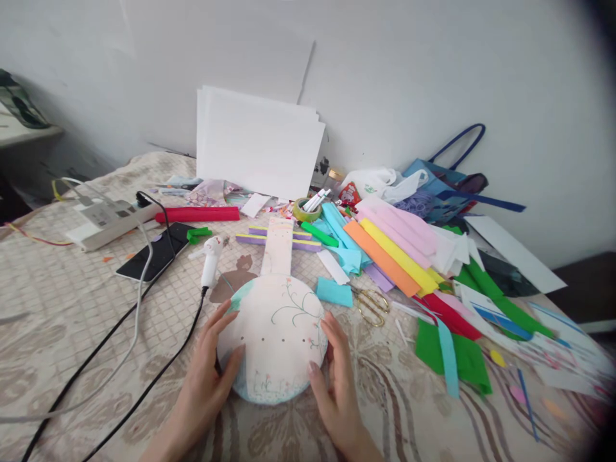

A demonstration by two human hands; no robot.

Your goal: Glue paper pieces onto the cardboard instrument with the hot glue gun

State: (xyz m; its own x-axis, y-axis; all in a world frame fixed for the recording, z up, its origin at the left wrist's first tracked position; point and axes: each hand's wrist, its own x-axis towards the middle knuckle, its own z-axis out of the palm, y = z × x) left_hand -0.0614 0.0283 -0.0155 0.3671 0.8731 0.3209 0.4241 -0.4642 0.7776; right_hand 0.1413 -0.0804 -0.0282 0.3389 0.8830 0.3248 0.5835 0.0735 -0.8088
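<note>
Between my hands lies a round white paper body (283, 317) with thin green vines, small pink flowers and a row of small dark holes. A flat whitish neck (278, 247) runs away from its far edge, over purple-and-yellow strips (248, 239). My left hand (214, 359) grips the left rim, thumb on the top face. On the right rim my right hand (337, 378) does the same, fingers curled round the side. A white glue gun (212, 260) with a black cord rests left of the neck. Gold-handled scissors (373, 308) lie to the right, near a blue paper piece (334, 292).
At left are a power strip (110, 224), a black phone (161, 253) and trailing cords. White sheets (260, 141) lean against the wall. Coloured crepe paper (385, 253), green tape (308, 210) and a blue bag (433, 183) crowd the right and back.
</note>
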